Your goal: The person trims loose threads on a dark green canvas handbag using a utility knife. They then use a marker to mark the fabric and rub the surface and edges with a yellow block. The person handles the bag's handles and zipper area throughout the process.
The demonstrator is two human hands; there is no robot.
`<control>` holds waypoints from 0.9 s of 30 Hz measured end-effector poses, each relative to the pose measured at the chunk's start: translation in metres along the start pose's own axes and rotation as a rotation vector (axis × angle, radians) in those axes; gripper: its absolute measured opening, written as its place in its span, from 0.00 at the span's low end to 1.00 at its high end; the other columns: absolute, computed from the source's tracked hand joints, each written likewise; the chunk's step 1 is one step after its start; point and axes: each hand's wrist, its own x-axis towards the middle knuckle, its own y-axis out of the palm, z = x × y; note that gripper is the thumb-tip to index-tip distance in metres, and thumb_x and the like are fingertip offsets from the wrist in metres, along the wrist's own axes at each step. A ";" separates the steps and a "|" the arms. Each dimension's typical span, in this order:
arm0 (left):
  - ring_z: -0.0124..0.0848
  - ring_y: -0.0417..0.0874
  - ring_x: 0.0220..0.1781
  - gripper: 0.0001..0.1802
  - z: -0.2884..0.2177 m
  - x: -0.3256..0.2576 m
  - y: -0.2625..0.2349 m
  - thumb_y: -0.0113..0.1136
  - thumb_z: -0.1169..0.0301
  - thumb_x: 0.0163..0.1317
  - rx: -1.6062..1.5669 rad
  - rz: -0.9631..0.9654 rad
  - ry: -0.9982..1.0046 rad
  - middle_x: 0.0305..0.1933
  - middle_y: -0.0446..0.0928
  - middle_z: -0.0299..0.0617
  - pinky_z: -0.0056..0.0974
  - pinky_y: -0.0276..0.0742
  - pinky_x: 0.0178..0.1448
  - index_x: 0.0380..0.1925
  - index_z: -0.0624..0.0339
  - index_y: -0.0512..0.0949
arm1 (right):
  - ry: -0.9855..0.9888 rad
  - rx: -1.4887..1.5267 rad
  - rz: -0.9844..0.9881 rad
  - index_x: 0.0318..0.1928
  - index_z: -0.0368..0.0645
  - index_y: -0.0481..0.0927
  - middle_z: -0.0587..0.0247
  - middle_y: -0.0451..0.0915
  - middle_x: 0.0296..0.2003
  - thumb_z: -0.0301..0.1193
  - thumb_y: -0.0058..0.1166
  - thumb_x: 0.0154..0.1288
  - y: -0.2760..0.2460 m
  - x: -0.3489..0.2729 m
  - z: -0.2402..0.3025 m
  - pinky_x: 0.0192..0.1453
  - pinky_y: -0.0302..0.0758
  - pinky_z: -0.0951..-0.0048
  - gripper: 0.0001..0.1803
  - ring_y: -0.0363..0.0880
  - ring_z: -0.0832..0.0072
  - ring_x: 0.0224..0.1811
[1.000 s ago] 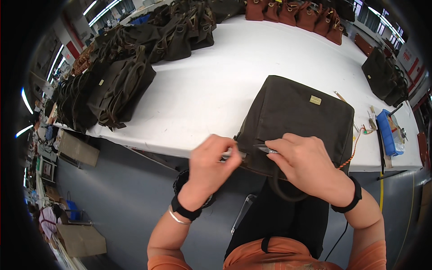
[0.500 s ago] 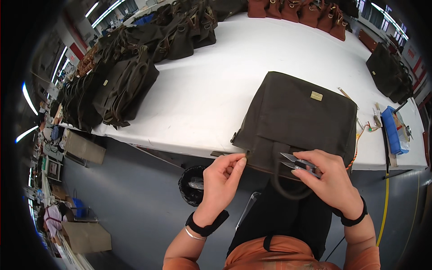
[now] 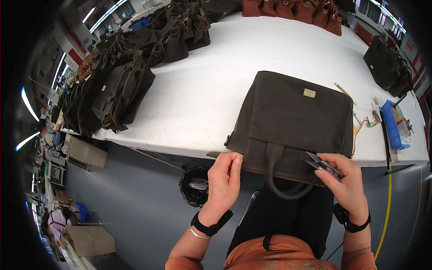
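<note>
We are working at a broad white surface [image 3: 193,99], and the dark bag [image 3: 288,117] is lying on it in front of us, its small gold plate [image 3: 309,92] facing up. The bag's near side is reaching past the surface's edge, and its handle [image 3: 270,173] is drooping toward our lap.

At the bag's near left corner our left grip [image 3: 224,177] is pinching narrow, finger and thumb together; we are not managing to tell what, if anything, is sitting between them. Above the bag's near right part our right grip [image 3: 342,180] is holding small scissors [image 3: 318,163], the blades standing apart and pointing left.

Right of the bag a blue tray [image 3: 389,132] is resting on the surface, and an orange cord [image 3: 354,139] is trailing just beside the bag. Well left of it, dark bags [image 3: 112,94] are crowding together; far beyond it, reddish-brown bags [image 3: 294,10] are standing in a row.

Below and left of the bag, a black-lined bin [image 3: 183,191] is standing on the grey floor [image 3: 148,202]. Farther left of it a person [image 3: 56,222] is bending, and strip lights [image 3: 108,15] are glowing.
</note>
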 end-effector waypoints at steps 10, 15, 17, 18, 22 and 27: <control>0.20 0.72 0.23 0.11 -0.002 0.010 -0.010 0.49 0.71 0.76 0.065 -0.101 0.141 0.30 0.75 0.36 0.27 0.68 0.27 0.35 0.64 0.75 | 0.108 0.140 -0.122 0.52 0.34 0.82 0.71 0.80 0.31 0.23 0.66 0.62 -0.014 -0.003 -0.018 0.34 0.68 0.85 0.17 0.71 0.88 0.29; 0.19 0.71 0.16 0.21 0.000 0.012 -0.020 0.47 0.61 0.78 -0.331 -0.113 -0.353 0.24 0.76 0.36 0.24 0.62 0.19 0.28 0.62 0.76 | 0.210 0.191 -0.221 0.54 0.34 0.80 0.73 0.78 0.29 0.24 0.62 0.65 -0.035 -0.008 -0.026 0.31 0.67 0.86 0.17 0.71 0.90 0.28; 0.19 0.70 0.11 0.25 -0.010 0.016 -0.012 0.52 0.54 0.76 -0.378 -0.127 -0.436 0.18 0.76 0.36 0.24 0.59 0.14 0.27 0.64 0.79 | 0.170 0.135 -0.258 0.54 0.34 0.80 0.74 0.78 0.27 0.24 0.61 0.66 -0.040 -0.011 -0.036 0.27 0.65 0.86 0.16 0.71 0.91 0.25; 0.19 0.70 0.12 0.25 -0.013 0.017 -0.008 0.53 0.54 0.75 -0.367 -0.119 -0.446 0.19 0.77 0.36 0.24 0.60 0.14 0.28 0.64 0.80 | 0.170 0.143 -0.275 0.54 0.34 0.80 0.73 0.78 0.28 0.24 0.61 0.67 -0.041 -0.012 -0.042 0.27 0.66 0.86 0.16 0.71 0.91 0.26; 0.18 0.69 0.13 0.21 -0.019 0.024 0.005 0.62 0.55 0.70 -0.396 -0.162 -0.493 0.20 0.77 0.36 0.23 0.58 0.16 0.27 0.62 0.81 | 0.216 0.175 -0.303 0.54 0.32 0.80 0.70 0.82 0.32 0.24 0.60 0.67 -0.045 -0.017 -0.054 0.32 0.69 0.86 0.16 0.75 0.89 0.30; 0.16 0.65 0.14 0.17 -0.003 0.025 0.019 0.62 0.62 0.71 -0.499 -0.245 -0.421 0.21 0.77 0.34 0.24 0.56 0.19 0.25 0.60 0.79 | 0.131 0.075 -0.387 0.52 0.31 0.81 0.69 0.82 0.32 0.25 0.62 0.66 -0.055 -0.016 -0.069 0.35 0.72 0.81 0.16 0.75 0.87 0.32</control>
